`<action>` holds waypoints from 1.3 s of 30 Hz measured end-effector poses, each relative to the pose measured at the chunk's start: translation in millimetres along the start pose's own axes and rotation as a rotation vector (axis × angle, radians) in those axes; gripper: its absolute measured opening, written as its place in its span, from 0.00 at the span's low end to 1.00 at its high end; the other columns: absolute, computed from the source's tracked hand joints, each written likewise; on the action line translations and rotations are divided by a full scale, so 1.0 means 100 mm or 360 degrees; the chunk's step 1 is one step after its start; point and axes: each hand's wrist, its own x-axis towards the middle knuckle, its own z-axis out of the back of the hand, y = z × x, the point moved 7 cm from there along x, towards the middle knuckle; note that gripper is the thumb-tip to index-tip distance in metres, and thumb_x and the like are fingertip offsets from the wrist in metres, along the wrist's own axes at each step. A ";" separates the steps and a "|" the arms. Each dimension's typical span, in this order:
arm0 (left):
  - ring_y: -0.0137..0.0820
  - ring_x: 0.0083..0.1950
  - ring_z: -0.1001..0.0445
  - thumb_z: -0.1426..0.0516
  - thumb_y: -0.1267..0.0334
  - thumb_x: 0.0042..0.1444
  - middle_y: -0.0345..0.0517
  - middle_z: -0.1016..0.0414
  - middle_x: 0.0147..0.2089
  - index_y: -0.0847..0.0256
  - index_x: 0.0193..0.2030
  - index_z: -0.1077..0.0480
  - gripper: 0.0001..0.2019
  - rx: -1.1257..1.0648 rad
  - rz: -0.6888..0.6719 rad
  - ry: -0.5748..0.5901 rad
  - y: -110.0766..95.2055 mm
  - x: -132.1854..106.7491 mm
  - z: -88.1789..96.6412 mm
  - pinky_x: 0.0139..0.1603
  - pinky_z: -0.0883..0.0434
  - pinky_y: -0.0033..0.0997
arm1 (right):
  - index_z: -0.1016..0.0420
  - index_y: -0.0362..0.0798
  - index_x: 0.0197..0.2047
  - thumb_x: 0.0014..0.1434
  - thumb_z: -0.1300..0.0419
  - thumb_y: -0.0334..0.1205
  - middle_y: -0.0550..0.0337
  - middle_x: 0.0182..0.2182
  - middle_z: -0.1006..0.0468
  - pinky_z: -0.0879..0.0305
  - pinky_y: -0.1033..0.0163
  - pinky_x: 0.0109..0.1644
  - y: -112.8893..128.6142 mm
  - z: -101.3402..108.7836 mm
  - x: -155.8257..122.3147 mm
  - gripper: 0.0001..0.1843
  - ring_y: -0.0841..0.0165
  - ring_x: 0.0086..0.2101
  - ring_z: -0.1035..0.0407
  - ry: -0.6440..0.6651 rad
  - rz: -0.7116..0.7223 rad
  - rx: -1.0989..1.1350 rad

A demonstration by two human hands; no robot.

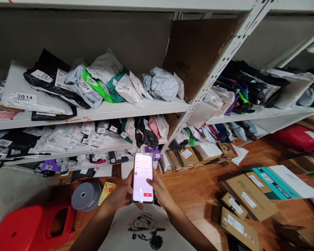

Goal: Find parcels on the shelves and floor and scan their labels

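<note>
A smartphone (pixel 143 183) with a lit, mostly white screen and a red button near its bottom is held upright in front of my chest. My left hand (pixel 123 191) wraps round its left edge and underside. On the right edge, my right hand (pixel 157 188) grips it too, the thumb lying over the screen. Beyond the phone stands a metal shelf (pixel 136 108) loaded with bagged parcels. Among them are a white parcel (pixel 28 96) labelled 3014, a black parcel (pixel 48 78) and a bright green parcel (pixel 98 85).
Cardboard boxes (pixel 251 197) lie on the wooden floor at the right, with a red parcel (pixel 298 137) farther back. At the lower left are a red plastic stool (pixel 21 226) and a round grey object (pixel 85 196). A perforated upright (pixel 211 82) divides the shelves.
</note>
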 end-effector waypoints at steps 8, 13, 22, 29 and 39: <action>0.43 0.42 0.22 0.47 0.70 0.41 0.53 0.29 0.58 0.46 0.72 0.59 0.49 0.0075 -0.0005 0.0025 0.05 0.11 0.06 0.32 0.21 0.42 | 0.33 0.53 0.60 0.42 0.25 0.36 0.55 0.49 0.21 0.32 0.54 0.51 0.05 -0.02 -0.01 0.42 0.57 0.46 0.27 0.0158 -0.0003 0.0099; 0.41 0.37 0.23 0.47 0.51 0.60 0.53 0.25 0.45 0.50 0.71 0.51 0.33 0.0537 0.0112 -0.0120 0.18 0.34 0.31 0.28 0.24 0.39 | 0.24 0.50 0.51 0.44 0.28 0.48 0.53 0.44 0.17 0.29 0.56 0.46 -0.17 0.16 0.07 0.30 0.56 0.42 0.24 -0.0145 -0.0138 0.0613; 0.41 0.57 0.31 0.47 0.63 0.58 0.55 0.30 0.52 0.63 0.60 0.33 0.22 0.1838 -0.0658 -0.1347 -1.23 1.49 1.16 0.62 0.35 0.44 | 0.18 0.48 0.42 0.50 0.33 0.57 0.49 0.40 0.15 0.25 0.48 0.45 -0.41 0.80 0.02 0.23 0.50 0.39 0.21 -0.0479 -0.0286 0.0888; 0.63 0.73 0.56 0.36 0.56 0.49 0.70 0.52 0.72 0.66 0.67 0.39 0.39 0.1952 -0.0490 -0.1469 -1.03 2.81 1.04 0.70 0.51 0.58 | 0.16 0.47 0.38 0.46 0.31 0.58 0.46 0.36 0.14 0.24 0.44 0.43 -0.21 1.45 0.18 0.23 0.46 0.36 0.20 -0.0646 -0.0268 0.0784; 0.44 0.68 0.41 0.46 0.57 0.60 0.64 0.40 0.64 0.67 0.62 0.41 0.26 0.1778 -0.0918 -0.1866 -0.81 2.91 1.15 0.70 0.44 0.45 | 0.20 0.49 0.49 0.47 0.29 0.50 0.47 0.43 0.15 0.26 0.44 0.47 0.00 2.20 0.51 0.27 0.47 0.42 0.21 -0.0587 -0.0372 0.0849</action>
